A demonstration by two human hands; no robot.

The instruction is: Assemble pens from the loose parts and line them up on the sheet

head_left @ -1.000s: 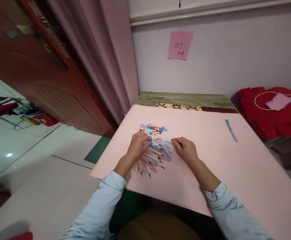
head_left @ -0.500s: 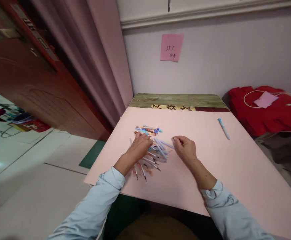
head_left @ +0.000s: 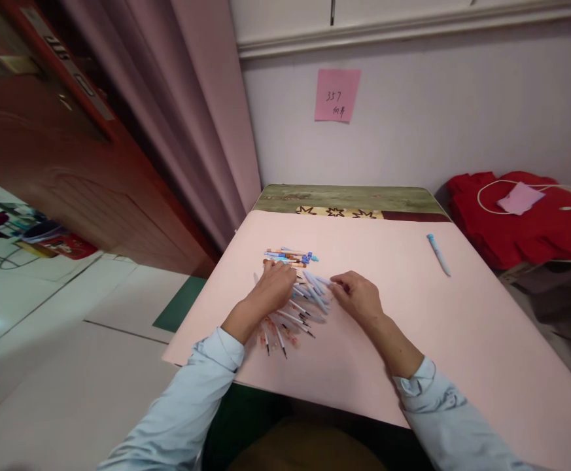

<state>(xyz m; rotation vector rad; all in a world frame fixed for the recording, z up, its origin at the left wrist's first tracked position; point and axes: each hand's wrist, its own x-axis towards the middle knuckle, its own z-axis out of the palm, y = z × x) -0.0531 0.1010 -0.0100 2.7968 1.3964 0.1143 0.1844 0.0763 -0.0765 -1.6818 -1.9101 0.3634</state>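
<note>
On the pink-covered table point(head_left: 462, 340), a pile of pen parts lies around my left hand point(head_left: 276, 286). Its fingers are curled down into the pile, and my own hand hides what they hold. White pen refills point(head_left: 292, 318) with dark tips fan out toward me, among clear parts with orange-pink marks. Pale lilac-blue pen barrels point(head_left: 317, 297) lie right of that hand. My right hand point(head_left: 358, 294) is closed, thumb and forefinger pinched at the right end of one barrel. Just beyond my left hand are several brown and blue pen tops point(head_left: 290, 255).
An assembled light-blue pen point(head_left: 438, 255) lies alone at the table's right. Red cloth point(head_left: 481, 229) with a white cable and a pink note is beyond the right edge. A pink curtain point(head_left: 187, 98) and a wooden door point(head_left: 69, 176) stand at the left.
My right hand has moved left, toward the barrels, and its fingertips now meet a barrel's end. My left hand has shifted only slightly over the pile.
</note>
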